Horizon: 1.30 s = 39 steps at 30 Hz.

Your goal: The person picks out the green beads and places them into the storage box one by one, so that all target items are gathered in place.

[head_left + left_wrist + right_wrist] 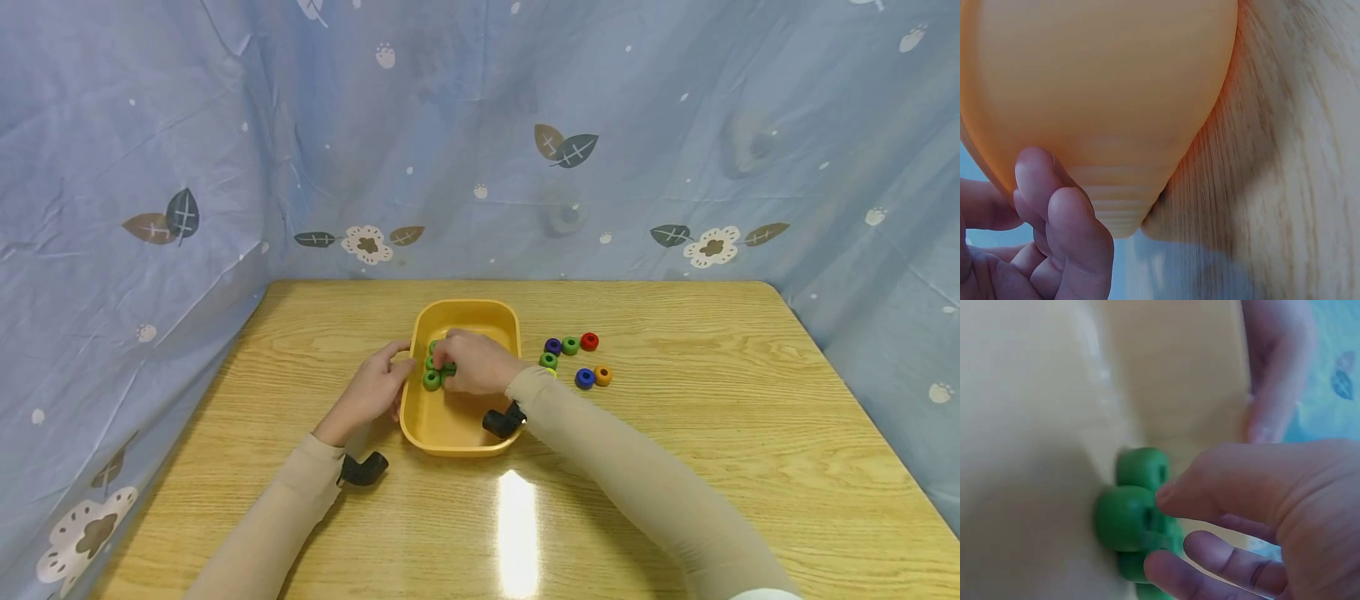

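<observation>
A yellow plastic bin (459, 437) stands on the table. My left hand (372, 385) grips its left wall; in the left wrist view curled fingertips (1079, 219) lie against the outer wall (1110, 87), with another finger at the rim. Inside the bin my right hand (477, 363) reaches over several green ring-shaped beads (432, 380) clustered by the left wall. In the right wrist view its thumb and fingers are spread apart at a green bead (1121, 519), the thumb tip at the bead's edge. Other green beads lie partly behind it.
Right of the bin lie loose beads: purple (553, 346), green (571, 345), red (589, 342), blue (585, 379) and orange (603, 375). A yellow one is mostly hidden by the right sleeve (600, 450). A patterned blue cloth (480, 150) hangs behind the wooden table (720, 400).
</observation>
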Tool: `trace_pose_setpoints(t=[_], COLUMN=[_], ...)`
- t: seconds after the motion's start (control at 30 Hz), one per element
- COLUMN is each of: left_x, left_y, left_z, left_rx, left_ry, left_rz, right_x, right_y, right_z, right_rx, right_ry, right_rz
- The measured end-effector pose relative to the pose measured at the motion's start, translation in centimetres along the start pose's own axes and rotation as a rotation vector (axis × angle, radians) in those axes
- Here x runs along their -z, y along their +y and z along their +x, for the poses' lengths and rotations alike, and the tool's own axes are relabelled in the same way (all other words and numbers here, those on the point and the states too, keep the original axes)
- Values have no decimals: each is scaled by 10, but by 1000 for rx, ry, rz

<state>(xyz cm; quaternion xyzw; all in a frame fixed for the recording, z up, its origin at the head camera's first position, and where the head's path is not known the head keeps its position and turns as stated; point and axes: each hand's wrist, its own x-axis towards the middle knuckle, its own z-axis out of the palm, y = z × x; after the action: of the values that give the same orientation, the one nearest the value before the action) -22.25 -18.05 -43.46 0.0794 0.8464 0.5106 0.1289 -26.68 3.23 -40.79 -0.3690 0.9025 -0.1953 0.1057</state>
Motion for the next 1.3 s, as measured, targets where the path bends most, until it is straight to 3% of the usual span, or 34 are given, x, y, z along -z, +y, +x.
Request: trace_pose_setpoints(t=[0.27,0.47,0.7,1.3], left_x=[0,-1,-2,-1], left_y=[0,-1,-2,-1], left_z=[1,1,1,0], left_rx=[10,13,4,11], left_ry=[5,12,20,20], left_rz=[-10,-8,-5,-12], right_x=[27,41,44,48], right_y=[-2,1,9,35], right_z=[-13,-29,-53,-105], right_rx=[-8,22,-1,-66], right_ry=[89,172,261,414], right_rz=[109,133,207,268])
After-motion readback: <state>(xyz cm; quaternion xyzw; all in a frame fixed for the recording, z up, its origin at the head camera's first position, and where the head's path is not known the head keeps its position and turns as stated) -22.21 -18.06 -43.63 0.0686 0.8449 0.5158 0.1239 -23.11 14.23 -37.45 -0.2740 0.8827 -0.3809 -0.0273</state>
